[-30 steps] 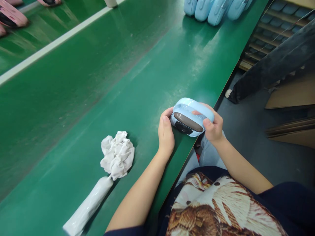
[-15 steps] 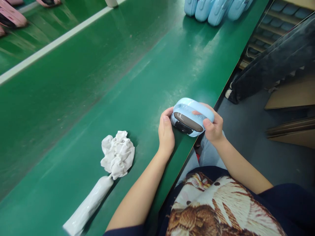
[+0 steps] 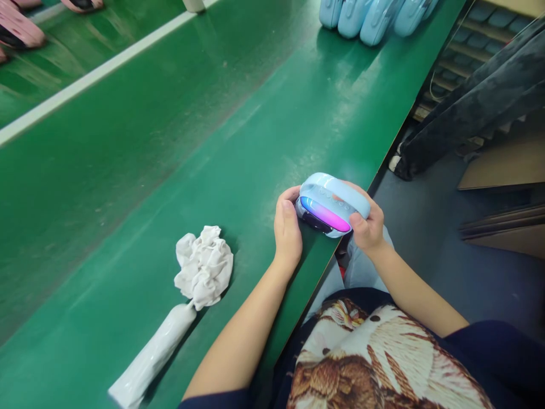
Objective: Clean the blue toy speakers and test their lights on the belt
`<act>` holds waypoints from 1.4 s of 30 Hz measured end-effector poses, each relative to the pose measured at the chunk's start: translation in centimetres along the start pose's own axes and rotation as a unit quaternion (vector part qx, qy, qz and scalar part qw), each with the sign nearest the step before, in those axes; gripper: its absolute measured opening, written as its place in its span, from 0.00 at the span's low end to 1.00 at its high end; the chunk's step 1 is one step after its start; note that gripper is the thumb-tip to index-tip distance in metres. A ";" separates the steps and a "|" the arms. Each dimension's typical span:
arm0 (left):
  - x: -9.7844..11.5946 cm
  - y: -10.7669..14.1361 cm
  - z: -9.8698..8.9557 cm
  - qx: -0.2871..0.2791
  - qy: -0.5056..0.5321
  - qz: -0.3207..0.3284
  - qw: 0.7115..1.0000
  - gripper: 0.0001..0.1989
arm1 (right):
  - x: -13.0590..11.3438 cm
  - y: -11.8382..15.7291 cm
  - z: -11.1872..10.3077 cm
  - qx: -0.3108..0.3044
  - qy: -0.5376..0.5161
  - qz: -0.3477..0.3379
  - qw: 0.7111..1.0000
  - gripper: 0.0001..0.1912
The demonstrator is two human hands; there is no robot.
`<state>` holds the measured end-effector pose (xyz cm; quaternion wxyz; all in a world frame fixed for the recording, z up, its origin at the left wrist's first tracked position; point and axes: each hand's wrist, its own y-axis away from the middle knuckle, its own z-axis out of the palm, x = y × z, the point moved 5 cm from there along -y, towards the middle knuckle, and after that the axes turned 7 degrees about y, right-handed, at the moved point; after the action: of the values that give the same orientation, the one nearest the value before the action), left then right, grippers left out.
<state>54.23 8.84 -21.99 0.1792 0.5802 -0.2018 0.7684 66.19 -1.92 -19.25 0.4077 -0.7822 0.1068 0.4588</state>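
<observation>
Hands gripping pale blue device (image 3: 327,205), held between left hand (image 3: 288,230) and right hand (image 3: 368,224).

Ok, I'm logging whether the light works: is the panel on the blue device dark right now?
No, the panel on the pale blue device glows blue to magenta, held between the left hand and right hand.

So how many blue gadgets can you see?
6: one blue gadget held between the left hand and right hand, and five in a row at the far end of the green table; more may be hidden past the view.
</observation>
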 end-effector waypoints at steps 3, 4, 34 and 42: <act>-0.1 0.0 -0.1 0.008 0.000 0.010 1.000 0.24 | -0.1 0.4 0.2 -0.014 0.000 -0.002 1.000 0.22; -0.1 -0.1 -0.1 0.011 -0.002 0.011 1.000 0.23 | -0.2 0.5 0.3 -0.020 0.002 -0.004 1.000 0.23; 0.5 0.0 0.0 0.001 -0.034 0.027 0.999 0.22 | -0.5 0.6 0.5 -0.016 0.026 0.004 1.000 0.22; 0.6 0.0 -0.3 0.008 -0.054 0.032 0.998 0.19 | 0.2 2.0 0.8 -0.055 -0.018 0.048 0.997 0.39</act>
<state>53.84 9.02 -21.45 0.1383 0.6156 -0.2236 0.7429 64.68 -2.54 -20.66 0.3438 -0.7891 0.1116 0.4967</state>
